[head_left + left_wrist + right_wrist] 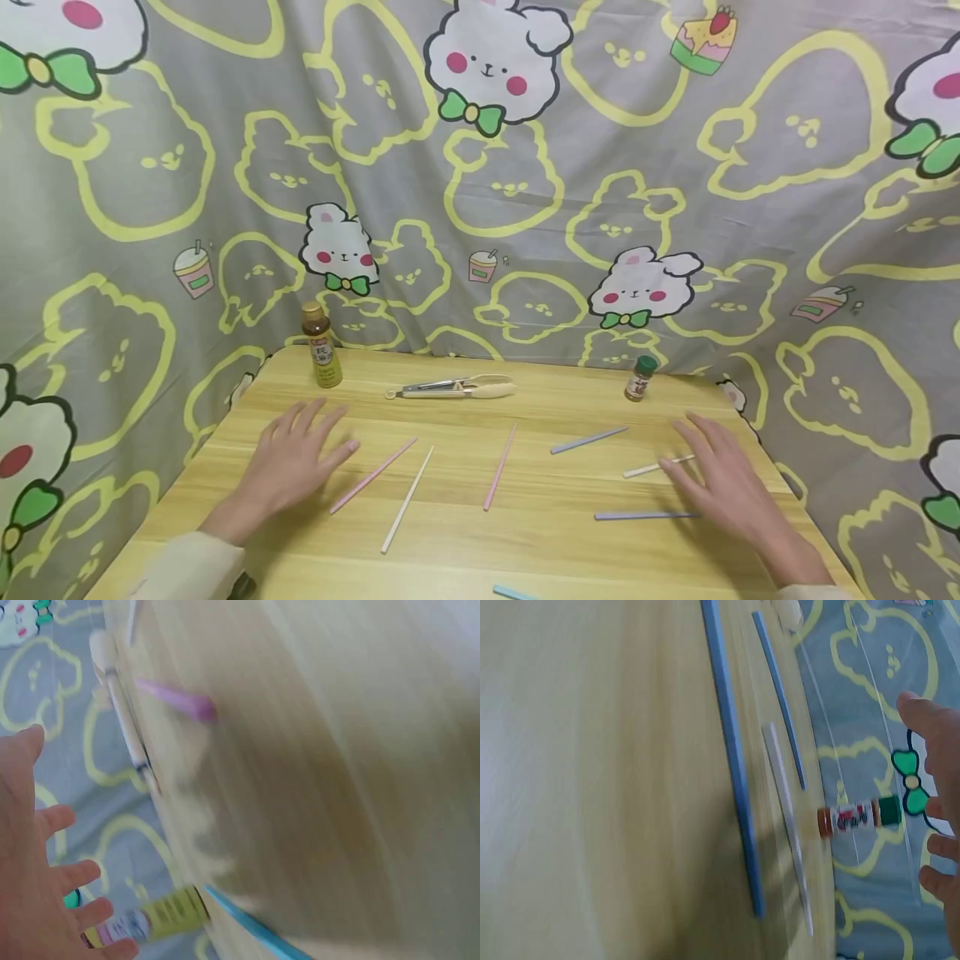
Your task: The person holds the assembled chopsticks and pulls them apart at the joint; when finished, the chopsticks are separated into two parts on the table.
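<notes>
My left hand [288, 462] hovers over the left of the table with its fingers spread, holding nothing. Close to its thumb lies a pink chopstick [372, 476], and a white chopstick [407, 500] is just right of that. Another pink chopstick [500, 468] rests mid-table. On the other side, my right hand [723, 479] is also spread and holds nothing. It partly covers a white chopstick [641, 472] and the end of a blue chopstick [637, 517]. Farther back is a second blue chopstick [589, 440]. A teal stick [255, 928] appears in the left wrist view.
At the back left stands a brown-and-yellow bottle [325, 362] with a gold cap. Tongs [442, 394] with cream tips lie along the back. A small green-capped jar [637, 385] stands back right. A patterned grey curtain [525, 192] surrounds the wooden table [450, 533].
</notes>
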{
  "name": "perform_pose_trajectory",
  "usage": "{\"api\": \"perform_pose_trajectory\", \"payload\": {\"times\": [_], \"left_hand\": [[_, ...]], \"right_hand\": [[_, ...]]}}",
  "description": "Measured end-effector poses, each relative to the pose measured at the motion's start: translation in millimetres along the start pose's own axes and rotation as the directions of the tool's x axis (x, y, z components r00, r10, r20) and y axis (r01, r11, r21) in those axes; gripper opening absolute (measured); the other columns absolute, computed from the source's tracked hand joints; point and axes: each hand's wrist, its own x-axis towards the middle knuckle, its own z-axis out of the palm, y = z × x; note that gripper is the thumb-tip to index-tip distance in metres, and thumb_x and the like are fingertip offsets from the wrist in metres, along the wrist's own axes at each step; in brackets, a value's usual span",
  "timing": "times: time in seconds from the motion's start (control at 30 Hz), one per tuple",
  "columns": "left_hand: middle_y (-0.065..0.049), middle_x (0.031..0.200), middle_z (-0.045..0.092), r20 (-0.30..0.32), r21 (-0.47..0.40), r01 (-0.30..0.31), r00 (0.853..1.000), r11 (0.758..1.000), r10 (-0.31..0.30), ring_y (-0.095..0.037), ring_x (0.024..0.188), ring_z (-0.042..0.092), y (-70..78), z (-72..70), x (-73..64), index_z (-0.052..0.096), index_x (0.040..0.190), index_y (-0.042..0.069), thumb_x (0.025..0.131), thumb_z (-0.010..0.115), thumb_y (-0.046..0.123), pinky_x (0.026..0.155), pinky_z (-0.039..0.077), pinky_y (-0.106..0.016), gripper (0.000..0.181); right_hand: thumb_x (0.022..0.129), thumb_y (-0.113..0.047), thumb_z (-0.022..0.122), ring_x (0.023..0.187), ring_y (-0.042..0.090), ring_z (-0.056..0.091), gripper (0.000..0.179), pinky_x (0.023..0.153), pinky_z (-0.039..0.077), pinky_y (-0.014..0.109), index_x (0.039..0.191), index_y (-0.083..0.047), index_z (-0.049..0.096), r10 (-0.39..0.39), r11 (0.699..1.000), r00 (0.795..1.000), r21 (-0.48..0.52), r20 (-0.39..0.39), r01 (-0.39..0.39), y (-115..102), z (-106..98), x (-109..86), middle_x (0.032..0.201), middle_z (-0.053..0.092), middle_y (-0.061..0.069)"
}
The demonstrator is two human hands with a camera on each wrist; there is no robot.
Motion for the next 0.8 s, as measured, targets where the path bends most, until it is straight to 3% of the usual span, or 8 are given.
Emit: {"api": "perform_pose_trajectory", "payload": {"times": [0.1,0.33,0.57,0.73,0.8], "left_hand": [[-0.024,0.168,0.044,-0.009,-0.006,-0.049,0.999,0.999,0.049,-0.056,0.153,0.039,22.3,1.8,4.6,0.053,0.161,0.019,0.109,0.052,0.065,0.116,0.034,-0.081,0.070],[-0.019,0.167,0.047,0.029,-0.073,-0.158,0.987,0.985,0.161,-0.050,0.153,0.044,81.8,20.8,16.8,0.058,0.157,0.020,0.108,0.056,0.062,0.118,0.039,-0.075,0.065],[-0.013,0.154,0.059,0.111,-0.135,-0.249,0.958,0.959,0.264,-0.038,0.142,0.055,133.8,40.9,26.6,0.058,0.156,0.020,0.106,0.059,0.063,0.113,0.049,-0.065,0.066],[-0.008,0.138,0.069,0.136,-0.125,-0.320,0.932,0.939,0.336,-0.030,0.126,0.065,160.9,53.5,27.4,0.063,0.150,0.017,0.105,0.063,0.061,0.102,0.057,-0.057,0.062],[-0.005,0.129,0.072,0.137,-0.099,-0.363,0.917,0.927,0.374,-0.024,0.114,0.068,170.2,60.8,26.1,0.068,0.144,0.015,0.105,0.063,0.062,0.093,0.061,-0.047,0.062]], "right_hand": [[0.104,-0.038,0.074,0.147,0.058,0.037,0.069,0.105,0.036,0.084,0.161,-0.008,0.048,-0.013,0.999,1.000,0.034,0.016,0.012,-12.0,4.7,12.9,0.165,0.041,0.028],[0.100,-0.022,0.080,0.144,0.050,0.050,0.063,0.111,0.045,0.073,0.156,-0.006,0.055,-0.183,0.980,0.983,0.081,0.000,0.183,-47.2,35.5,53.1,0.160,0.052,0.023],[0.096,-0.013,0.084,0.132,0.043,0.062,0.054,0.102,0.057,0.059,0.145,-0.005,0.065,-0.385,0.918,0.923,0.105,0.013,0.381,-82.4,80.6,86.0,0.146,0.063,0.024],[0.101,-0.010,0.077,0.135,0.042,0.060,0.045,0.108,0.054,0.059,0.144,-0.005,0.067,-0.419,0.901,0.900,0.175,0.119,0.397,-100.7,106.3,92.3,0.148,0.062,0.023],[0.103,-0.009,0.073,0.138,0.043,0.059,0.043,0.112,0.052,0.061,0.145,-0.005,0.066,-0.438,0.891,0.885,0.207,0.159,0.404,-106.8,114.9,92.0,0.149,0.061,0.023]]}}
